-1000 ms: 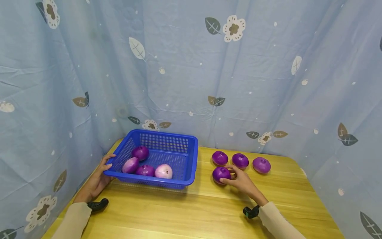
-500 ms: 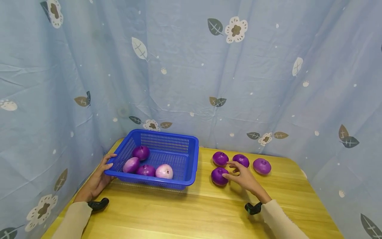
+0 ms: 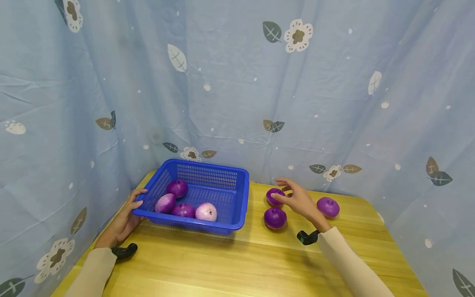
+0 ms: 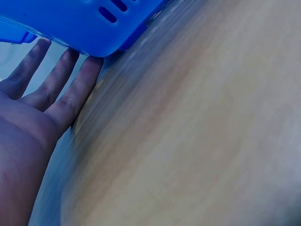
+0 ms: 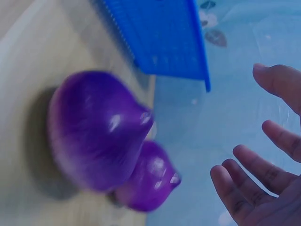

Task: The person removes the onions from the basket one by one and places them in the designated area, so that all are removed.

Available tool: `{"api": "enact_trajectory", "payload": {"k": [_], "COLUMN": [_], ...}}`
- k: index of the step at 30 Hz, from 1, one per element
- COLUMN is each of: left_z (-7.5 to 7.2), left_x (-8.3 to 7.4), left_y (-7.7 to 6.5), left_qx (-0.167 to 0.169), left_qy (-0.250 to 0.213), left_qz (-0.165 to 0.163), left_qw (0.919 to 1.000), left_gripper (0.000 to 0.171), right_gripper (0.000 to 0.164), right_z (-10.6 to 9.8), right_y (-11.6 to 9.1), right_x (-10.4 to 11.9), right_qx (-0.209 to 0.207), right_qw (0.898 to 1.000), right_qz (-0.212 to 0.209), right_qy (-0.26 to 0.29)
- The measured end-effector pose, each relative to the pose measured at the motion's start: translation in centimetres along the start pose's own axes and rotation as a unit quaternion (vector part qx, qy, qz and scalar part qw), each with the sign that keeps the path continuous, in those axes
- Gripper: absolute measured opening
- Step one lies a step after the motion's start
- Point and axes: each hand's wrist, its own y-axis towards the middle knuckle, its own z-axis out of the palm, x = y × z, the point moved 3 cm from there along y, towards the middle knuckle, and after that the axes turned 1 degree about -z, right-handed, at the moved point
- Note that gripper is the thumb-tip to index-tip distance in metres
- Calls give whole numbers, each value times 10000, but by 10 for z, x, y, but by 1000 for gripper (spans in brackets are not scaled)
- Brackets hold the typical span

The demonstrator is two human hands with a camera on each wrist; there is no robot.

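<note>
My left hand point(image 3: 126, 218) is at the left end of a blue plastic basket point(image 3: 246, 198), fingertips on its rim. In the left wrist view, three fairly straight fingers point(image 4: 77, 94) touch the basket's wall from below. My right hand point(image 3: 298, 200) hovers over the onions on the table, fingers spread and holding nothing. A dark purple onion point(image 3: 275, 218) sits in front of it, and another onion point(image 3: 272, 198) is partly covered by its fingertips. To the right lies a lighter purple onion point(image 3: 328, 207). The right wrist view shows a large onion point(image 5: 94, 132) beside a smaller-looking one point(image 5: 150, 179).
Inside the basket, toward its left and front, lie several onions, among them a pale one point(image 3: 206, 212) and a dark one point(image 3: 177, 188). The wooden table point(image 3: 208, 264) is bordered by a blue patterned curtain point(image 3: 230, 82) at the back and sides.
My right hand has let go of the front onion, then lifted and moved back over the rear onions, hiding one. The left hand stays at the basket. The view has shifted slightly.
</note>
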Motion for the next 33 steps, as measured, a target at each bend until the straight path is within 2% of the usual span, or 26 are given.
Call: {"api": "enact_trajectory", "payload": {"k": [4, 11, 20, 25, 33], "left_z": [0, 2, 2, 1, 1], "left_x": [-1, -2, -2, -1, -1], "left_y": [0, 1, 0, 1, -1], "left_qx": [40, 16, -37, -73, -138], "left_qy": [-48, -130, -138, -72, -26], "left_qz": [75, -10, -59, -16, -72], "left_qw": [10000, 9999, 9999, 9999, 9999], "left_gripper": [41, 41, 41, 42, 41], "right_gripper": [62, 58, 61, 61, 63], "right_z": [11, 31, 62, 80, 106], "right_y": [16, 41, 66, 81, 93], "right_x": [16, 41, 74, 86, 100], "right_qx": [133, 214, 585, 759, 1101], "right_qw": [9997, 9980, 9961, 9933, 9893], "right_qz": [-182, -592, -655, -862, -908], "right_qy": [115, -1, 103, 109, 309]}}
